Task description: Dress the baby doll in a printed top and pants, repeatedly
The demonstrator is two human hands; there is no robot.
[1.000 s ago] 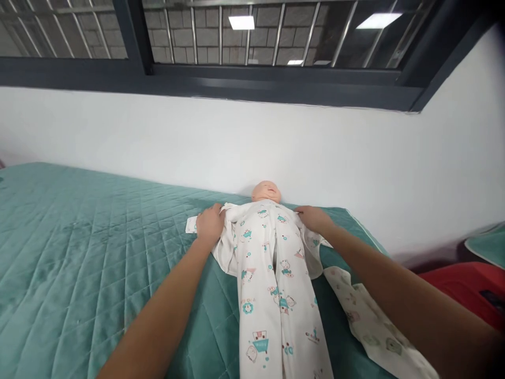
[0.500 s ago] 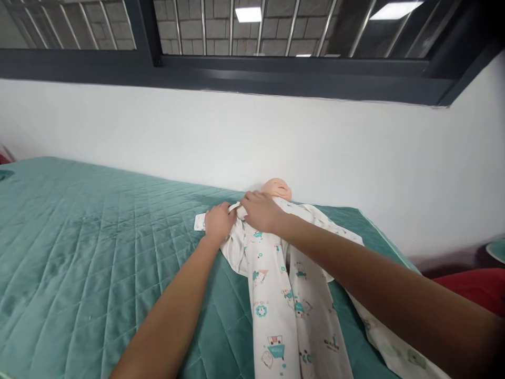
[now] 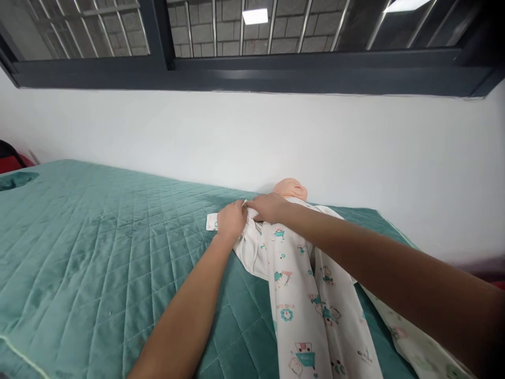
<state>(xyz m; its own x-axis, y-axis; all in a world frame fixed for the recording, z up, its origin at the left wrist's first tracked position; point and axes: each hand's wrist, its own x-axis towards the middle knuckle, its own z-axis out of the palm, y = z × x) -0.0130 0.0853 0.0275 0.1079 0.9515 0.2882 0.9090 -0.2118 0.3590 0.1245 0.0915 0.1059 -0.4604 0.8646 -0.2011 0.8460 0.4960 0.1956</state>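
A baby doll (image 3: 291, 188) lies on its back against the wall, its head bare and its body covered by white baby clothes (image 3: 298, 295) printed with small teal and pink pictures. My left hand (image 3: 232, 221) is closed on the sleeve at the doll's side, and a flat printed cuff (image 3: 212, 221) sticks out to its left. Right beside it, my right hand (image 3: 269, 207) pinches the white cloth of the same sleeve. The doll's arm cannot be seen. The trouser legs stretch down toward me.
A green quilted bed cover (image 3: 118, 252) lies under everything. Behind it rise a white wall (image 3: 177, 137) and a dark window frame (image 3: 252, 76). Another printed cloth (image 3: 418, 337) lies at the lower right. Something red and black (image 3: 10, 158) shows at the far left.
The view has shifted, so the doll and clothes appear farther right. My right hand's fingers have closed in toward my left hand at the sleeve.
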